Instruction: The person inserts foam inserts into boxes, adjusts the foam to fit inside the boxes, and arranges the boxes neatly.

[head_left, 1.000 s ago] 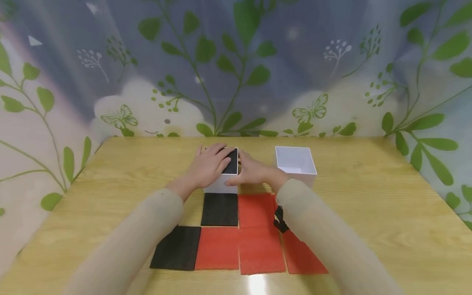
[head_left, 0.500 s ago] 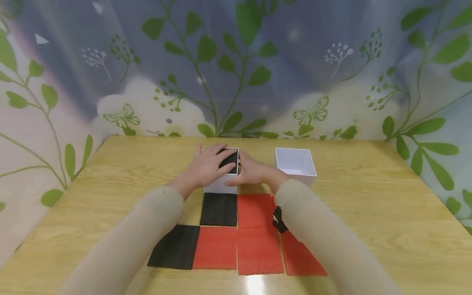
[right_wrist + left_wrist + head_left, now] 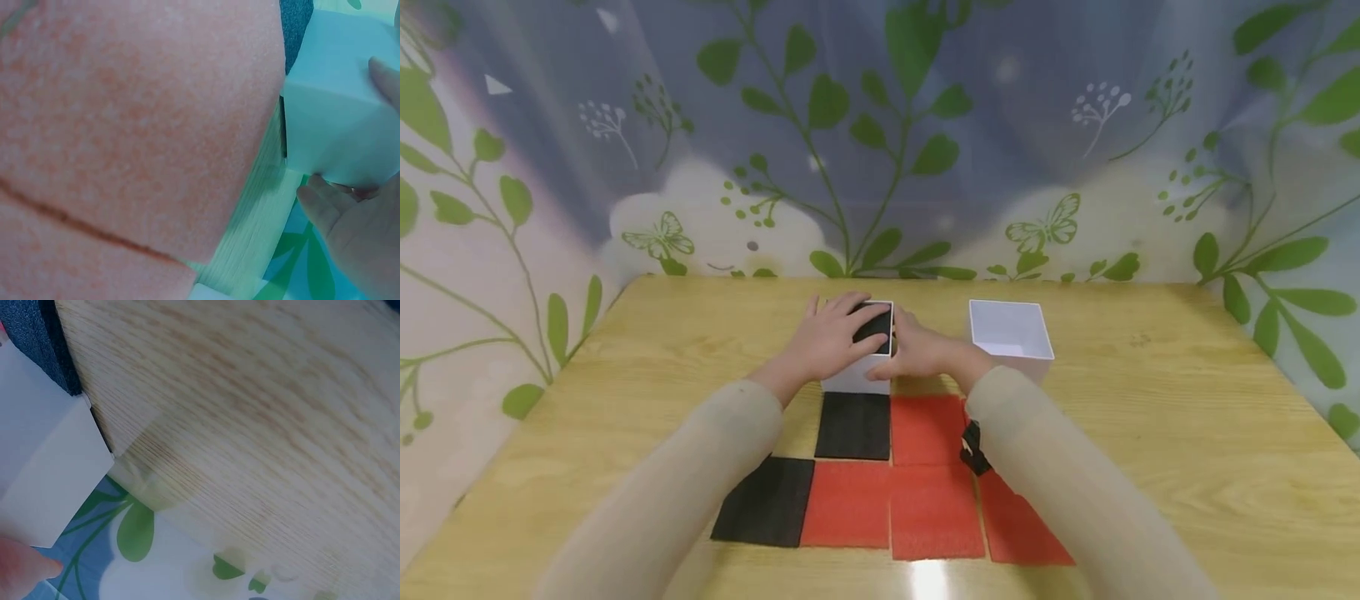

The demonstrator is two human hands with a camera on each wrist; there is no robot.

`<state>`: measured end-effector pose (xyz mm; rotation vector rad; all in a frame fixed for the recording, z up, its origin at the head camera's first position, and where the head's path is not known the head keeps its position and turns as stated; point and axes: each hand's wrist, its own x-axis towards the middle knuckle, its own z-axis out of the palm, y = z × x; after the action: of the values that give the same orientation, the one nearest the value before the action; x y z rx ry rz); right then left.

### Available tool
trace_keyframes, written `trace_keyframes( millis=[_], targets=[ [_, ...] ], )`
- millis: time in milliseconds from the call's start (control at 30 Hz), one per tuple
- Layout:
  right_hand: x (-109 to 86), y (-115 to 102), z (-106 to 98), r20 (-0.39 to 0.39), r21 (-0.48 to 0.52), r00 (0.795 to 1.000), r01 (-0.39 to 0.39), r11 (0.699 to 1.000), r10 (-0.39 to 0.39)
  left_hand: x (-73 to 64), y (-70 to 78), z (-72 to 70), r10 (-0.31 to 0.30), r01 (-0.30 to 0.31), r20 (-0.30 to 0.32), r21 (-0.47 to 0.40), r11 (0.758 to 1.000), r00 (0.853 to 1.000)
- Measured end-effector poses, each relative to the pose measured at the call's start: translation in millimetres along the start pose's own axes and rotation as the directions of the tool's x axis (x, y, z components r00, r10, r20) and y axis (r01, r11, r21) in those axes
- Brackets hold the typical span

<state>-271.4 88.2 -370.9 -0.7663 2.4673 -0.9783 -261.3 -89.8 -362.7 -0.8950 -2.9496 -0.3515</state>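
A white open-topped box [image 3: 850, 382] stands on the table behind the felt-like squares, with a black sheet or pad [image 3: 880, 327] lying just inside its rim. Over its top my left hand [image 3: 829, 337] is spread, the fingers reaching across the black surface. My right hand [image 3: 921, 346] grips the box's right side, thumb at the front wall and fingers farther back. In the right wrist view, fingertips lie against the white box wall [image 3: 337, 125]. The left wrist view catches one fingertip [image 3: 28, 569] at a corner of the box.
A second white box [image 3: 1011, 329] stands to the right, its inner walls showing. Nearer me lie black squares [image 3: 853, 427] [image 3: 765, 502] and several red squares [image 3: 936, 512] in two rows. A patterned curtain [image 3: 910, 167] hangs behind the wooden table [image 3: 1165, 400].
My left thumb has slid a little rightward over the black surface, toward the box's right rim. The whole head view has shifted slightly; the right hand keeps its place on the box.
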Motion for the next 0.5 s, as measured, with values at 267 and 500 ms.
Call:
trace_keyframes(
  millis=[267, 500],
  targets=[
    [-0.8, 3, 0, -0.015, 0.080, 0.998, 0.063, 0.995, -0.062, 1.4, -0.3, -2.6, 0.003, -0.002, 0.008, -0.047, 0.999, 1.000],
    [-5.0, 0, -2, -0.017, 0.189, 0.999, 0.053, 0.980, -0.051, -17.3, 2.1, -13.5, 0.034, -0.039, -0.102, -0.040, 0.998, 0.994]
  ],
)
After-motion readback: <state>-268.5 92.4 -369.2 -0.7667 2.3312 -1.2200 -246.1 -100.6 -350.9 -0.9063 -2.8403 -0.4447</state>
